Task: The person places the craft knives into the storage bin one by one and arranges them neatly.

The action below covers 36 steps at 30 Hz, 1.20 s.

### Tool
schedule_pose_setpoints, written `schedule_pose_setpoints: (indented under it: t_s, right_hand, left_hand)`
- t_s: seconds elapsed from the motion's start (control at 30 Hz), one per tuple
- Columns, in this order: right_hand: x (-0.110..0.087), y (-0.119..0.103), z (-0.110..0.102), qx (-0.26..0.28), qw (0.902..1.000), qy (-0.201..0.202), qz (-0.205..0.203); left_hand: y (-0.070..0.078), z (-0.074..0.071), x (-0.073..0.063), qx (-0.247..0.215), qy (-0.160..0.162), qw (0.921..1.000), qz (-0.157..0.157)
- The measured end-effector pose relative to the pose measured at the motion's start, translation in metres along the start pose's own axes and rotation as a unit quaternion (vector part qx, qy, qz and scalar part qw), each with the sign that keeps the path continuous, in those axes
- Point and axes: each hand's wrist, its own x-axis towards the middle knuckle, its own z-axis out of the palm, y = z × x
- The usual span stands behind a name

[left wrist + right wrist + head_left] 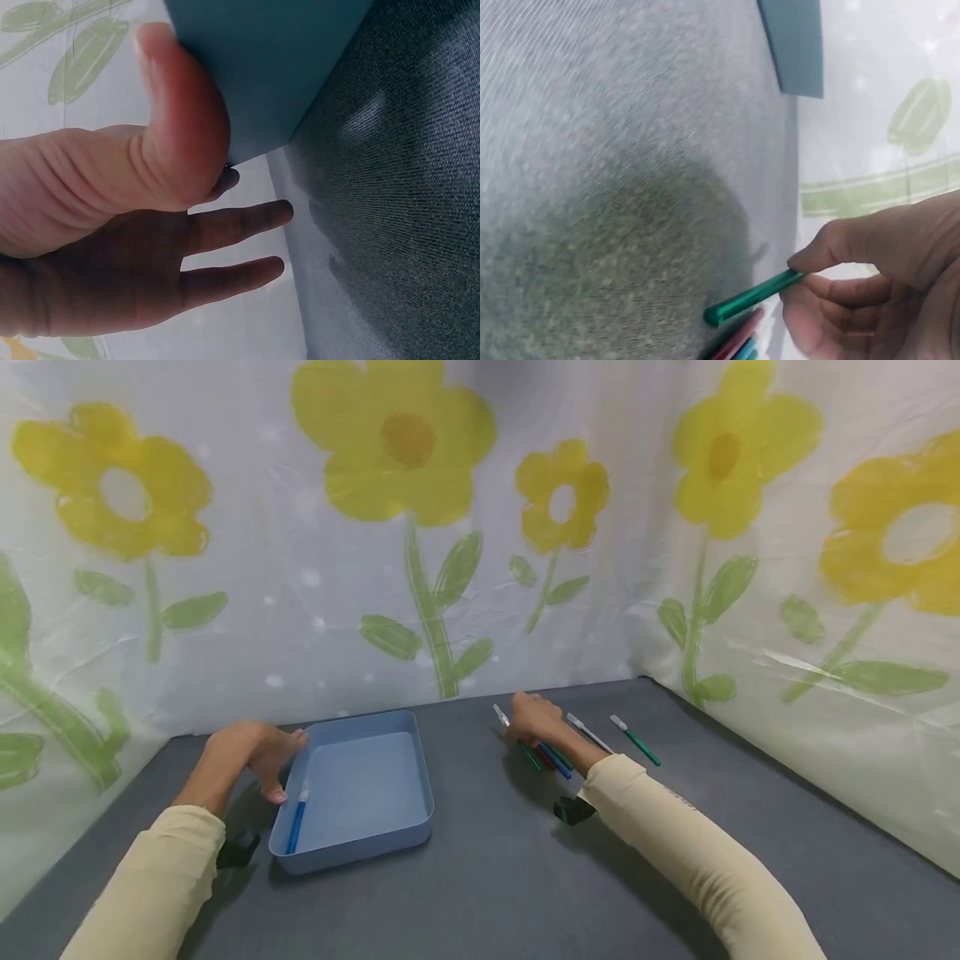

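My right hand pinches a slim green pen between thumb and fingers. Its whitish capped end shows beyond the hand in the head view. Close under it lie a red pen, a blue pen and another green pen, partly hidden by the hand and wrist. At the left, my left hand touches the side of a shallow light-blue tray. Its thumb lies along the outer wall, while the other fingers reach out fairly straight. A blue pen with a clear cap lies inside the tray along its left wall.
Right of my right wrist lie a pen with a white cap and a green pen. The dark grey tabletop meets a flower-printed sheet at the back and sides. A dark wrist-worn device sits under my right forearm.
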Motion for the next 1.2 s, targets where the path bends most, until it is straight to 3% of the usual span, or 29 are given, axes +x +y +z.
schedule_pose_setpoints:
  t_s: [0.17, 0.5, 0.67, 0.93, 1.2]
  right_hand:
    - [-0.003, -0.002, -0.013, -0.003, 0.9999, 0.011, -0.005]
    - [-0.01, -0.007, -0.031, 0.059, 0.9979, 0.012, -0.025]
    - [-0.012, -0.013, -0.03, 0.105, 0.9928, 0.014, -0.057]
    - [-0.016, -0.023, -0.026, 0.113, 0.9915, 0.018, -0.063]
    - [-0.023, -0.032, -0.022, 0.187, 0.9772, 0.005, -0.101]
  left_hand:
    - [0.003, -0.007, 0.0, 0.012, 0.007, 0.9999, 0.0]
    - [0.006, -0.016, 0.0, 0.007, 0.003, 0.9999, -0.011]
    - [0.003, -0.015, -0.003, -0.006, -0.005, 0.9998, -0.018]
    - [0.003, -0.008, -0.001, -0.027, -0.01, 0.9992, -0.027]
    - [0.002, -0.002, 0.0, -0.028, -0.016, 0.999, -0.032]
